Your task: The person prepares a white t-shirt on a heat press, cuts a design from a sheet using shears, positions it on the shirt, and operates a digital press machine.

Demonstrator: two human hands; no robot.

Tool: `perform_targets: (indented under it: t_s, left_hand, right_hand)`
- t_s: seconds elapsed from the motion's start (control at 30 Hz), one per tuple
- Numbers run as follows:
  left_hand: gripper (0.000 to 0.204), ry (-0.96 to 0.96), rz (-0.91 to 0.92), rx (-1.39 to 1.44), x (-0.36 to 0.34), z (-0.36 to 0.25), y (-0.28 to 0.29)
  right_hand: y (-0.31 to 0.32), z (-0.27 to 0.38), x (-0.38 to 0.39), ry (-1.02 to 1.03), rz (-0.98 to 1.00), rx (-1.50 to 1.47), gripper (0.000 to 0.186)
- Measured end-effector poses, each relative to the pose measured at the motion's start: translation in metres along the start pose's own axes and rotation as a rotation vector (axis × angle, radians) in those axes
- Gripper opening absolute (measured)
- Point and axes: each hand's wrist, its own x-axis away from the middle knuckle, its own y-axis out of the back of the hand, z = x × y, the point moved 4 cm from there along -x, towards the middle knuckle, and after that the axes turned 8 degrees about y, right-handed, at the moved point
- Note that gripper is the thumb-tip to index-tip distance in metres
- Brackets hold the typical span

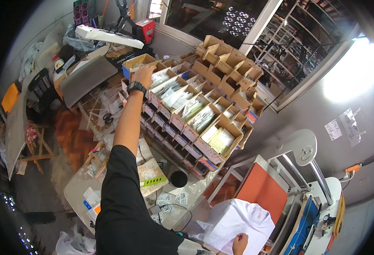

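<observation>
My left hand (143,75), with a dark watch on its wrist, reaches out to the far left end of a stacked rack of cardboard bins (180,121). It is at an open bin (132,63) with a blue side; its fingertips dip among the bin walls, so their grip is hidden. Clear flat packets (174,94) fill the neighbouring bins. Low on the right, my right hand (240,244) has its fingers curled against a folded white T-shirt (242,219), gripping the cloth near its lower edge.
A heat press with an orange-red pad (265,185) stands at the right, by a white machine arm (304,146). Below the rack, a table (78,187) carries a black round object (178,179), a cable and printed slips. A grey board (87,80) leans at the left.
</observation>
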Motion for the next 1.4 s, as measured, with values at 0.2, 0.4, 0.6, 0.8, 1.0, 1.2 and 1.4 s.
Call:
perform_targets:
  t_s: [0.2, 0.4, 0.6, 0.8, 1.0, 1.2, 1.4]
  left_hand:
    - [0.034, 0.164, 0.096, 0.287, -0.011, 0.013, -0.015]
    - [0.015, 0.024, 0.035, 0.174, -0.011, 0.016, 0.006]
    - [0.015, -0.106, -0.017, 0.193, -0.015, 0.018, 0.001]
    - [0.015, -0.053, -0.026, 0.305, -0.008, 0.012, 0.008]
    - [0.015, -0.031, -0.119, 0.101, 0.001, 0.023, 0.013]
    - [0.014, -0.043, -0.053, 0.121, 0.007, 0.008, 0.025]
    - [0.014, -0.163, -0.470, 0.387, 0.024, 0.012, 0.055]
  right_hand:
    - [0.003, -0.004, 0.006, -0.025, -0.055, -0.053, 0.013]
    - [0.007, 0.023, 0.002, -0.006, -0.098, -0.071, 0.007]
    - [0.007, 0.022, 0.002, -0.001, -0.126, -0.081, 0.006]
    - [0.011, 0.027, 0.003, -0.010, -0.078, -0.111, 0.008]
    - [0.007, 0.023, 0.003, 0.100, -0.048, 0.042, 0.007]
    - [0.010, 0.027, 0.010, 0.073, -0.066, -0.083, 0.006]
    - [0.012, 0.035, 0.009, 0.055, -0.010, -0.167, 0.010]
